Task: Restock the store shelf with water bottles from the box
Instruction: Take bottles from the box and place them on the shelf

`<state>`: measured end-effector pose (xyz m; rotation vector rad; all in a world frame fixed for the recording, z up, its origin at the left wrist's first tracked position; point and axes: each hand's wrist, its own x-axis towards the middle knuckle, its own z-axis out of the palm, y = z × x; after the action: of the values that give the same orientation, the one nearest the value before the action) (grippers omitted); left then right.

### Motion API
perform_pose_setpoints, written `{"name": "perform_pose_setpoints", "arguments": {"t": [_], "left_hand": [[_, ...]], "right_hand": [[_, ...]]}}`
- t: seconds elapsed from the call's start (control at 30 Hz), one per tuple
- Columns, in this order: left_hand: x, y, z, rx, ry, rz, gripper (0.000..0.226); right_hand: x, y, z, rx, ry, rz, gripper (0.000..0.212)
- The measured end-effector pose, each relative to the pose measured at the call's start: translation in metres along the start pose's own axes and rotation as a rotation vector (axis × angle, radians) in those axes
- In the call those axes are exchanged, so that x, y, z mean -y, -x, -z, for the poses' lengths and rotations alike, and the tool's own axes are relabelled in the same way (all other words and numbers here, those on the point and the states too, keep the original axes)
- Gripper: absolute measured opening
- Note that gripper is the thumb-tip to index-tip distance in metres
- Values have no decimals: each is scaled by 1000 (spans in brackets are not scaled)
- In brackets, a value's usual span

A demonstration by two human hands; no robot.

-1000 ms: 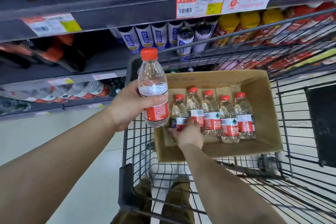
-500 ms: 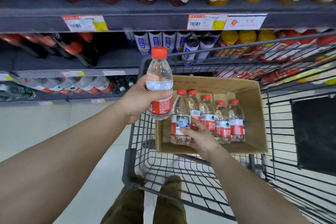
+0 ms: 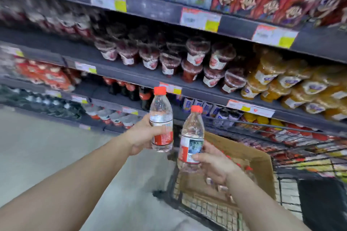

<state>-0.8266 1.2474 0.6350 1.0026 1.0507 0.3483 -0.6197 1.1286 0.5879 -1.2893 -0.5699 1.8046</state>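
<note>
My left hand (image 3: 139, 137) grips a clear water bottle (image 3: 161, 116) with a red cap and red label, held upright in front of the shelves. My right hand (image 3: 212, 161) grips a second water bottle (image 3: 193, 133) of the same kind, just right of the first and a little lower, above the cardboard box (image 3: 251, 155). The box sits in a wire shopping cart (image 3: 212, 210); red caps of more bottles (image 3: 246, 168) peek out behind my right wrist. Low on the left, a shelf row holds similar water bottles (image 3: 112, 117) lying down.
Store shelves (image 3: 131, 75) fill the view: jelly cups, orange cups, dark soda bottles, canned drinks and boxed snacks on top. Pale floor (image 3: 47, 148) lies to the left of the cart. A black panel (image 3: 323, 204) hangs on the cart's right side. The frame is blurred.
My right hand has lifted the second bottle up out of the box to beside the first. The view has tilted upward and left, showing higher shelves.
</note>
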Motion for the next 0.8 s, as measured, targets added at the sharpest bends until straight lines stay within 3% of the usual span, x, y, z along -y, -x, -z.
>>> {"name": "perform_pose_setpoints", "arguments": {"t": [0.17, 0.3, 0.4, 0.47, 0.63, 0.8], "left_hand": [[-13, 66, 113, -59, -5, -92, 28], [-10, 130, 227, -202, 33, -117, 26], [-13, 182, 316, -343, 63, -142, 39], [-18, 207, 368, -420, 83, -179, 33], [-34, 233, 457, -534, 135, -228, 20], [-48, 219, 535, -586, 118, -255, 13]], "right_hand": [[18, -54, -142, 115, 100, 68, 74], [14, -105, -268, 236, 138, 102, 76], [10, -138, -369, 317, 207, 87, 75], [13, -157, -431, 360, 248, 98, 69], [27, -207, -534, 434, 322, 155, 65], [39, -282, -595, 449, 365, 128, 75]]}}
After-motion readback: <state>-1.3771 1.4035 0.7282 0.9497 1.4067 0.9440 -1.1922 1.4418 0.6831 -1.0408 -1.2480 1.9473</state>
